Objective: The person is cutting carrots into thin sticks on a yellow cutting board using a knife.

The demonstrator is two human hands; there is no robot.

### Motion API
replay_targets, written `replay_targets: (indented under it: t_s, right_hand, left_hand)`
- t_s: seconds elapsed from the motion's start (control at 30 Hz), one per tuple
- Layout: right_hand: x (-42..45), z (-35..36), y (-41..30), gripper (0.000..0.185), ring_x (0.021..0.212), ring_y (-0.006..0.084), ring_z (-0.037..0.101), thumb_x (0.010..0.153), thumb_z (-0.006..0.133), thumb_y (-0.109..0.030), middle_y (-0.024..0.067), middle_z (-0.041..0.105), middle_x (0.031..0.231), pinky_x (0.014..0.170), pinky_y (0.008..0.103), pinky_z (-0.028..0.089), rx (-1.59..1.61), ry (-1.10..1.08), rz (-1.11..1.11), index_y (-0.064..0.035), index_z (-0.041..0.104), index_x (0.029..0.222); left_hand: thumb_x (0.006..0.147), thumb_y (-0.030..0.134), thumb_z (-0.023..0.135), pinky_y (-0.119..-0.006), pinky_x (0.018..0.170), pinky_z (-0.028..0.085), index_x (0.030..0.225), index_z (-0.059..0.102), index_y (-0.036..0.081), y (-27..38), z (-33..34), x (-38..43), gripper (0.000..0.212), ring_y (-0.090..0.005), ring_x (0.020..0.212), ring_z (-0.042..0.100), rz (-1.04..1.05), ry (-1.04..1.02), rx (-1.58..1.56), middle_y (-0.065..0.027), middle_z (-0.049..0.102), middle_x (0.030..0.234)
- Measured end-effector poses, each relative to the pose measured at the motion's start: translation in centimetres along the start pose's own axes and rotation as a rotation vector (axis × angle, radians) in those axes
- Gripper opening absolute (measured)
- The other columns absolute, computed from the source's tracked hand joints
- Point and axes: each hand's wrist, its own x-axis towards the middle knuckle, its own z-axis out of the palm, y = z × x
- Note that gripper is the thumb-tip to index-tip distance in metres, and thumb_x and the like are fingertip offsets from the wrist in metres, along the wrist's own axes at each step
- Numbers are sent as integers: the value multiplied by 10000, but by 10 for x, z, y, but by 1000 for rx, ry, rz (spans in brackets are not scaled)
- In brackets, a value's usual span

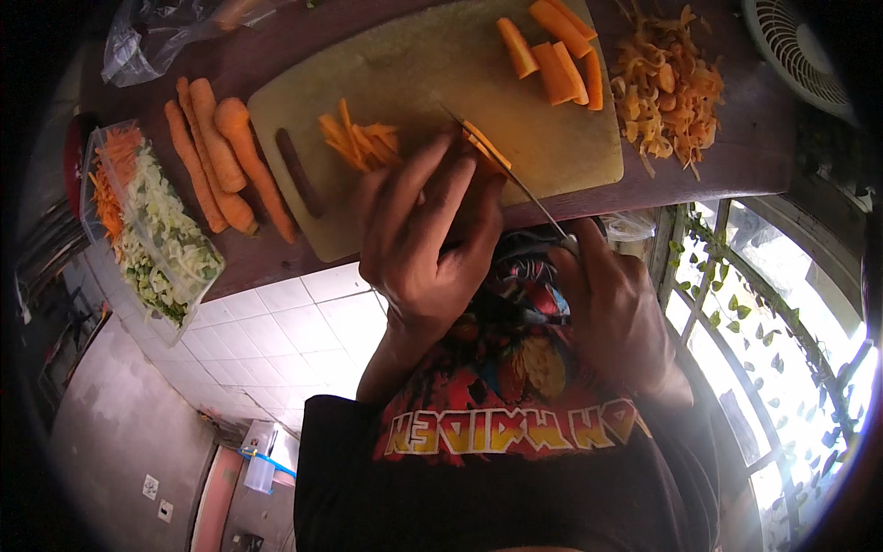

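Note:
My right hand [614, 303] grips the handle of a kitchen knife [534, 196], its blade pointing up and left across a yellowed plastic cutting board [393, 62]. The blade lies along a piece of carrot [493, 148], with a thin strip of orange on its right side. Curled over that piece, my left hand [431, 228] pins it with fingertips and thumb; most of the piece is hidden beneath them. Left of my left hand, a small heap of carrot sticks [359, 138] rests on the board. Several thicker cut carrot sections [555, 55] sit at the board's far right corner.
Several peeled whole carrots [207, 152] lie left of the board. Beside them, a clear plastic container [159, 228] holds shredded carrot and chopped pale and green vegetables. Carrot peelings [669, 90] are piled at right, near a pale slotted basket [800, 55]. A plastic bag [152, 48] lies at upper left.

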Motion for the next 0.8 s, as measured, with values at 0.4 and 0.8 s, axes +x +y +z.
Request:
replay_targets:
  t_s: [0.4, 0.8]
  right_hand:
    - [6, 19, 10, 253, 653, 472, 639, 1031, 586, -162, 261, 636, 751, 560, 526, 497, 212, -26, -81, 51, 538, 1160]
    - [3, 8, 8, 228, 655, 439, 668, 1016, 616, -141, 230, 640, 676, 547, 486, 471, 225, 17, 17, 42, 555, 1138]
  left_hand:
    - [788, -13, 823, -348, 766, 539, 1110, 769, 19, 10, -11, 2, 328, -255, 917, 670, -43, -45, 76, -95, 744, 1147]
    - [788, 15, 841, -326, 749, 522, 1101, 799, 89, 9, -14, -6, 325, -211, 917, 646, -124, -44, 113, -55, 727, 1161]
